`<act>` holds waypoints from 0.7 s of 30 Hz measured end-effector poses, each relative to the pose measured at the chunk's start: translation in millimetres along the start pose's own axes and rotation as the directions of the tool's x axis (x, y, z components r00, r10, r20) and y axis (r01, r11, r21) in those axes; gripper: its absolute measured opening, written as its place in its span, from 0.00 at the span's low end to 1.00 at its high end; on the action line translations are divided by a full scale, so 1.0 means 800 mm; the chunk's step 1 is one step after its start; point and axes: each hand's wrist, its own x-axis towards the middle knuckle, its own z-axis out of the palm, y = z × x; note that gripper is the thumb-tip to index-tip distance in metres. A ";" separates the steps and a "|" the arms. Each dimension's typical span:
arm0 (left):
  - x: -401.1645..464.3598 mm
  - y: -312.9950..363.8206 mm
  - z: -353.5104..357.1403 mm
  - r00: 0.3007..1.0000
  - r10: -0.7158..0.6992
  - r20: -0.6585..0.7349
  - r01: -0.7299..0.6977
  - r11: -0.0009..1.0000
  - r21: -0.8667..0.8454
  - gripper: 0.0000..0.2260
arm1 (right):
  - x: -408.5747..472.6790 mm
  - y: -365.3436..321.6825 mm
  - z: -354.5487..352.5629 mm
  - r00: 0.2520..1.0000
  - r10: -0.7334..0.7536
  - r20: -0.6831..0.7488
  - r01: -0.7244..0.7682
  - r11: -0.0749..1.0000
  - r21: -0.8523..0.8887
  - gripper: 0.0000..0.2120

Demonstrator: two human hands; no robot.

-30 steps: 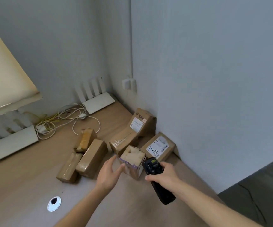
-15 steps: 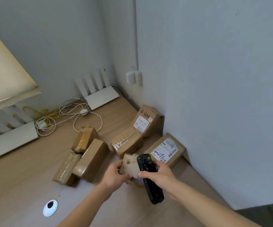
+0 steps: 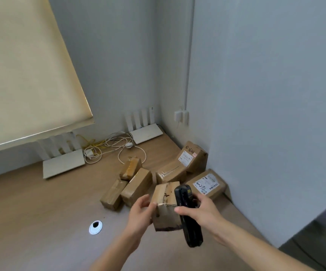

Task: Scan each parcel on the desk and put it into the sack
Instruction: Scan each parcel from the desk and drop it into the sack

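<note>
The left hand (image 3: 141, 211) holds the small brown cardboard box (image 3: 165, 204), the right hand (image 3: 201, 211) grips the black handheld scanner (image 3: 187, 214) — the box could slip, held only on one side.

desk (image 3: 40, 222): wood, w/ white grommet (image 3: 95, 227)
parcels (image 3: 136, 185): six, behind grommet, toward corner
routers (image 3: 63, 165): two, at back wall
cables (image 3: 107, 147): coiled btwn routers

Brown parcel (image 3: 165, 204), black scanner (image 3: 187, 214), white routers (image 3: 63, 166)

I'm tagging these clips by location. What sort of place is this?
Probably an office corner used for sorting parcels: a wooden desk with a cable grommet, two white routers by the wall, and taped cardboard parcels. The right hand holds a handheld scanner.
</note>
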 end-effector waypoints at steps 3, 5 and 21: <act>-0.065 0.004 -0.032 0.996 0.044 0.074 -0.035 0.991 -0.126 0.20 | -0.061 -0.020 0.023 0.998 -0.065 0.001 0.065 0.997 -0.030 0.35; -0.110 0.006 -0.054 0.993 0.100 0.068 -0.088 0.982 -0.167 0.20 | -0.102 -0.034 0.038 0.994 -0.105 0.015 0.105 0.994 -0.042 0.37; -0.345 0.039 -0.164 0.949 0.312 -0.046 -0.309 0.893 -0.327 0.33 | -0.324 -0.129 0.102 0.948 -0.289 0.136 0.300 0.952 -0.061 0.39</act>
